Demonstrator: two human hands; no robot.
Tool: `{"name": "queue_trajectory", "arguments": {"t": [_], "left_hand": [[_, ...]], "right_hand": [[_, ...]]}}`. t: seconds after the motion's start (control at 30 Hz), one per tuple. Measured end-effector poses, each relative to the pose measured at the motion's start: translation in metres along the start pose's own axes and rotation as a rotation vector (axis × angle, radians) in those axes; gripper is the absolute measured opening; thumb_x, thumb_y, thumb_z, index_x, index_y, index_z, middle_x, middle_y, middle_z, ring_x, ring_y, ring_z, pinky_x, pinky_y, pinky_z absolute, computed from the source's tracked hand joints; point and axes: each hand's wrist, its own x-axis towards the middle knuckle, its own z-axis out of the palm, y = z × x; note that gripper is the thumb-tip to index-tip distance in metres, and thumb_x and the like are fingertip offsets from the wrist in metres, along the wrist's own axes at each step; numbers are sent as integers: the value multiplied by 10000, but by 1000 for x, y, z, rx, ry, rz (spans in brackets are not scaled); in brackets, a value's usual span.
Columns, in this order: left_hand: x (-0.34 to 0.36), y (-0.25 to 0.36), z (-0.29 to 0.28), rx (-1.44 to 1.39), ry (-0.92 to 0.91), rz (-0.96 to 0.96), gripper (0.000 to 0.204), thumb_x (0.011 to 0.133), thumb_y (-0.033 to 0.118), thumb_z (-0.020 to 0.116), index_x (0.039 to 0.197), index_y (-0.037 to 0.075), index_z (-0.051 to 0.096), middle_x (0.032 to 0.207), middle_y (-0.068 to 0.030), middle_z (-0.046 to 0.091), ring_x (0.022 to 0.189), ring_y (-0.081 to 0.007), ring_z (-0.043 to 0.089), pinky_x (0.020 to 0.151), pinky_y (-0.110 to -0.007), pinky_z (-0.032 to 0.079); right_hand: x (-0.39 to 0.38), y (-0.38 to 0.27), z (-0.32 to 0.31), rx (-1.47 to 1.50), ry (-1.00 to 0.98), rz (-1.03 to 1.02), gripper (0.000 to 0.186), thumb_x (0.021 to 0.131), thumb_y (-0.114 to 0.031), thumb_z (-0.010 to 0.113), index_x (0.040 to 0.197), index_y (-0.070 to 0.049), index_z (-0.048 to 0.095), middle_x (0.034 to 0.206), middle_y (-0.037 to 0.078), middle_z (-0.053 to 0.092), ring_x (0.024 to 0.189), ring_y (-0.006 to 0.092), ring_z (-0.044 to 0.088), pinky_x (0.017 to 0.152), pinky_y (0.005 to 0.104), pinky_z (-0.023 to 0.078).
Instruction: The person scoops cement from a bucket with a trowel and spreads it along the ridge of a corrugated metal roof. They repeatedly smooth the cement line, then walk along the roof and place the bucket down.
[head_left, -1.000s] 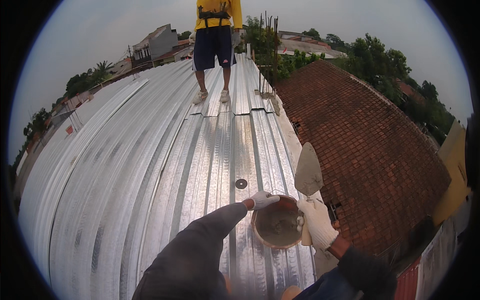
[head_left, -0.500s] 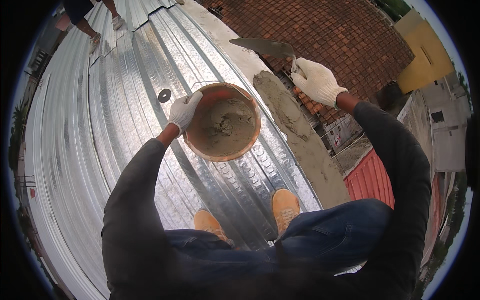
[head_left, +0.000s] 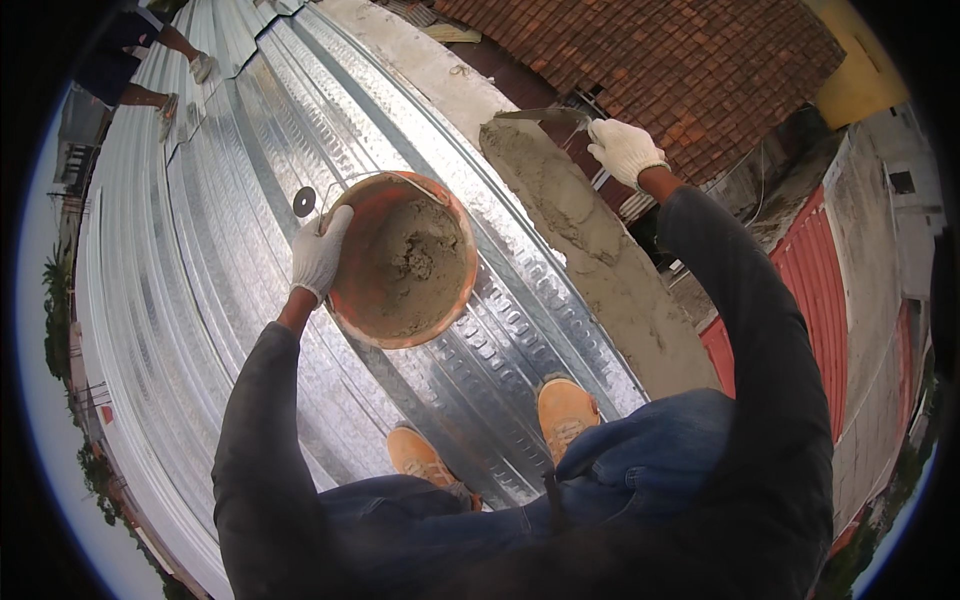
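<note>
My gloved left hand [head_left: 319, 252] is closed on the left rim of an orange bucket [head_left: 345, 300], its thin wire handle leaning over the far side. Grey wet mortar [head_left: 425, 255] lies in the bucket, lumpy in the middle. In my gloved right hand [head_left: 625, 153] is a trowel [head_left: 548, 117], the fingers wrapped around its grip. The blade lies over the far end of a band of fresh mortar [head_left: 590, 235] on top of the wall, apparently touching it; its underside is hidden.
Shiny corrugated metal roofing [head_left: 230, 300] spreads under my shoes [head_left: 568, 410]. A dark disc [head_left: 304, 201] lies beside the bucket. Bare wall top [head_left: 410, 60] continues beyond the mortar. Past the wall's edge, a tiled roof [head_left: 650, 60] and red sheeting [head_left: 800, 290] lie lower. Another person's legs [head_left: 145, 95] are far left.
My right hand has brought the trowel down and nearer, onto the far end of the mortar band. The bucket and my left hand have shifted left in view.
</note>
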Motion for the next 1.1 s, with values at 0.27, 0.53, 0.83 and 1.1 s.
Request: {"name": "queue_trajectory", "arguments": {"t": [0.27, 0.53, 0.83, 1.1], "left_hand": [[-4, 3, 0, -12, -14, -29, 602, 1070, 531, 766, 1202, -53, 834, 954, -56, 793, 857, -134, 699, 806, -343, 570], [1, 0, -2, -21, -57, -14, 599, 1086, 517, 758, 1283, -44, 830, 1037, -62, 813, 925, -141, 734, 863, -344, 589], [3, 6, -3, -1, -95, -21, 596, 1083, 512, 760, 1277, -47, 827, 1067, -82, 819, 953, -151, 739, 873, -350, 588], [6, -3, -8, -40, -76, -6, 596, 1079, 506, 765, 1296, -47, 819, 1069, -92, 824, 950, -160, 744, 878, -362, 591]], "right_hand": [[4, 3, 27, -130, -41, -129, 252, 999, -246, 756, 1193, -86, 735, 1096, 154, 790, 1070, 395, 779, 894, 542, 614], [-68, 33, 21, -172, -49, -291, 198, 973, -213, 766, 1138, -107, 736, 1012, 129, 765, 994, 366, 775, 846, 517, 603], [-114, 38, 6, -199, -65, -354, 183, 971, -227, 769, 1072, -87, 707, 974, 128, 753, 964, 354, 780, 825, 521, 600], [-35, -6, 2, -141, 117, -289, 154, 1001, -209, 722, 1105, -95, 720, 1011, 144, 775, 972, 376, 791, 824, 531, 620]]}}
